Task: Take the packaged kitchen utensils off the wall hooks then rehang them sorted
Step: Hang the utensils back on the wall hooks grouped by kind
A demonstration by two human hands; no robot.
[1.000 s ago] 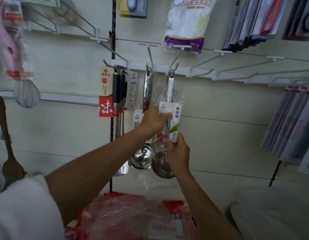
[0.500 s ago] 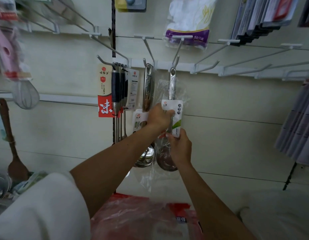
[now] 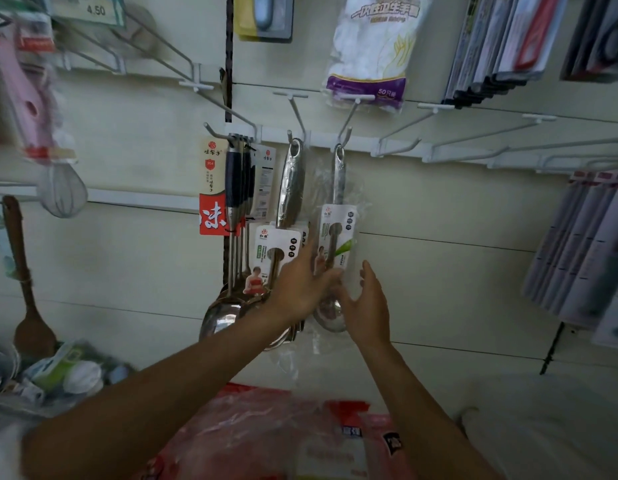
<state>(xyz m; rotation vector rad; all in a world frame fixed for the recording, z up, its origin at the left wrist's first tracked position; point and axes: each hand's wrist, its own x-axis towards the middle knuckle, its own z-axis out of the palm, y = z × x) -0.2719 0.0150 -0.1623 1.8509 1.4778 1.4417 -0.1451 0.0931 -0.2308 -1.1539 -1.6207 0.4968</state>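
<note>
Illumination is diffuse and fairly dim, with a greenish cast on the pale slatted wall panel [image 3: 456, 271]. Shadows are faint. Highlights lie on the polished steel ladle handle [image 3: 292, 181] and the clear plastic wrap [image 3: 356, 200] beside it. Motion blur smears the upper left: the pink packaged utensil [image 3: 26, 98] and the white price tag [image 3: 89, 10]. Wide-angle distortion bows the white hook rail [image 3: 467, 155] toward the right edge. The red plastic bag [image 3: 266, 434] at the bottom is soft.

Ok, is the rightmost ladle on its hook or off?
On. The ladle hangs upright, its handle hole threaded on the white hook.
</note>
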